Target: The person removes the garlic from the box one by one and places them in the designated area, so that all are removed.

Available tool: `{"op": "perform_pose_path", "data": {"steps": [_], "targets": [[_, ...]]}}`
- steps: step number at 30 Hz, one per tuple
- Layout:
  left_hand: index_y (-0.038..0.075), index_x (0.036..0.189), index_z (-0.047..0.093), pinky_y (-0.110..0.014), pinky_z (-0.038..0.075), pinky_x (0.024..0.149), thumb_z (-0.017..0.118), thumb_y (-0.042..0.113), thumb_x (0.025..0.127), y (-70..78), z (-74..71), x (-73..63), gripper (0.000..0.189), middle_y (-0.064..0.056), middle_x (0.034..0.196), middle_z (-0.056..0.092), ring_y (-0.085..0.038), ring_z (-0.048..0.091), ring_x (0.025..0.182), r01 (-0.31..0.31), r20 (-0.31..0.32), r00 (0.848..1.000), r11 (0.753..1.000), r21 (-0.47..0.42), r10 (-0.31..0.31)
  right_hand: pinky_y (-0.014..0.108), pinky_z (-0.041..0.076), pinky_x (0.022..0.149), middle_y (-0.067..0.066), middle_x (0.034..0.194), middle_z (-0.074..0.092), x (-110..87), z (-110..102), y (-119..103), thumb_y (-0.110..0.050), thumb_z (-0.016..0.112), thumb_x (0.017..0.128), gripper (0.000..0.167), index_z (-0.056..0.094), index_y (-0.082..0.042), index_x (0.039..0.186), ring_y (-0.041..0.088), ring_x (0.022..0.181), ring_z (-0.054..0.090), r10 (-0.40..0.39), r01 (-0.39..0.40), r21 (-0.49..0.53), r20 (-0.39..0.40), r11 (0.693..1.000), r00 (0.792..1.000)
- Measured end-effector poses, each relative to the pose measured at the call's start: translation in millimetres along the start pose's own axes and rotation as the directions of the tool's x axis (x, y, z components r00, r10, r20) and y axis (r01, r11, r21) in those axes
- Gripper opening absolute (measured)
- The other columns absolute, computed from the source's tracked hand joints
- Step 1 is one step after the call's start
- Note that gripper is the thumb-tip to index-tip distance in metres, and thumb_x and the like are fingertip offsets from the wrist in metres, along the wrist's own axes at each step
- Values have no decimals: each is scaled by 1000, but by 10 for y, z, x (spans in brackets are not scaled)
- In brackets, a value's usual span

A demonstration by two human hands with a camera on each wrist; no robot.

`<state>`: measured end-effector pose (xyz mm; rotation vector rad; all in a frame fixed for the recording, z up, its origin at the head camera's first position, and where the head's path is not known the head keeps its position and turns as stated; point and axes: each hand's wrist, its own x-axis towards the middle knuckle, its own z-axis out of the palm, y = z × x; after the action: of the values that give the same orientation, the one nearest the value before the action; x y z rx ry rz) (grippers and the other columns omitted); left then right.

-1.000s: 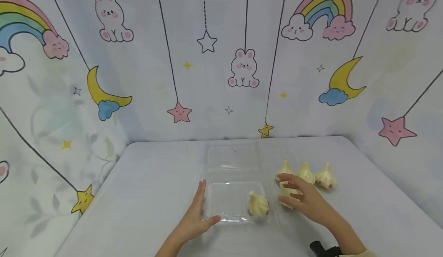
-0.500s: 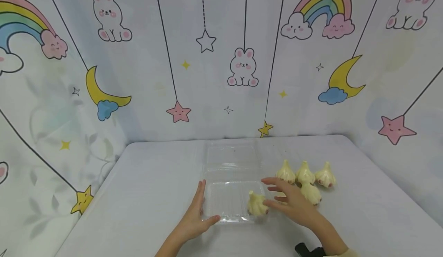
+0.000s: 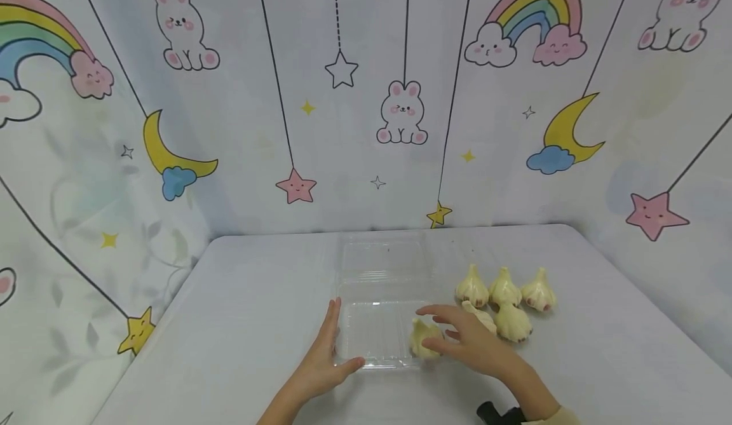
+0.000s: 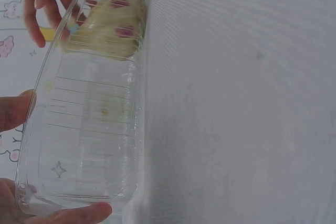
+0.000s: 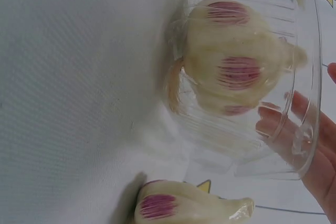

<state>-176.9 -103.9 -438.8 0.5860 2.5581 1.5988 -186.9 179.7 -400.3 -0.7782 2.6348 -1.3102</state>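
A clear plastic clamshell box point(image 3: 372, 333) lies with its lid point(image 3: 383, 256) folded back behind it. Inside, toward the right end, sits one pale garlic bulb point(image 5: 231, 61) with purple streaks. My left hand point(image 3: 320, 361) braces the box's near-left corner, fingers straight along the left wall and thumb at the front rim point(image 4: 37, 90). My right hand point(image 3: 471, 345) hovers over the box's right end, fingers spread beside the bulb and holding nothing; its fingers point(image 4: 47, 9) hang just behind the rim in the left wrist view.
Several more garlic bulbs stand right of the box, among them a back-row bulb point(image 3: 539, 291) and a bulb point(image 3: 513, 323) nearer the front. White cloth covers the table point(image 3: 257, 298); a printed curtain point(image 3: 343, 133) closes off the back and sides.
My right hand has moved left from the loose bulbs to the bulb in the box, uncovering the bulbs it hid. The left hand and the box have stayed put.
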Motion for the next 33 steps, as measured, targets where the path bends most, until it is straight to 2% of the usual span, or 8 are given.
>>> {"op": "perform_pose_path", "data": {"steps": [9,19,27,30,33], "targets": [[6,146,-3,-64,33,90,73,22,78,-29,7,19,103,-27,148,-10,-57,14,125,6,2,1000,1000,-2,-6,44,50,83,3,123,56,53,75,-5,-34,62,87,42,55,-13,122,30,110,53,-24,27,-121,26,992,999],[6,146,-3,-64,34,89,72,22,78,-30,3,18,103,-28,148,-9,-58,15,125,1,-2,1000,1000,0,-1,43,50,82,9,126,55,98,121,-11,-35,61,87,50,53,-8,128,29,112,53,-70,76,-181,39,981,997],[8,147,-1,-63,36,89,74,20,76,-8,-4,3,104,-26,148,-8,-57,17,125,10,-15,1000,1000,-8,-11,43,43,93,3,128,55,173,193,51,-38,61,86,53,51,-13,131,23,115,51,-85,96,-239,55,966,995],[8,147,-1,-62,36,89,74,20,76,-4,-6,1,104,-26,149,-8,-57,17,125,6,-15,1000,1000,-13,-7,43,44,93,4,128,54,204,216,61,-36,63,85,56,48,-15,134,22,114,52,-93,106,-236,66,966,993],[6,147,0,-63,36,89,74,21,76,-5,-8,3,104,-27,148,-7,-57,16,126,0,-18,1000,1000,-10,0,39,45,92,2,129,54,243,242,80,-32,67,82,61,45,-17,136,14,109,52,-75,90,-241,72,966,995]]}}
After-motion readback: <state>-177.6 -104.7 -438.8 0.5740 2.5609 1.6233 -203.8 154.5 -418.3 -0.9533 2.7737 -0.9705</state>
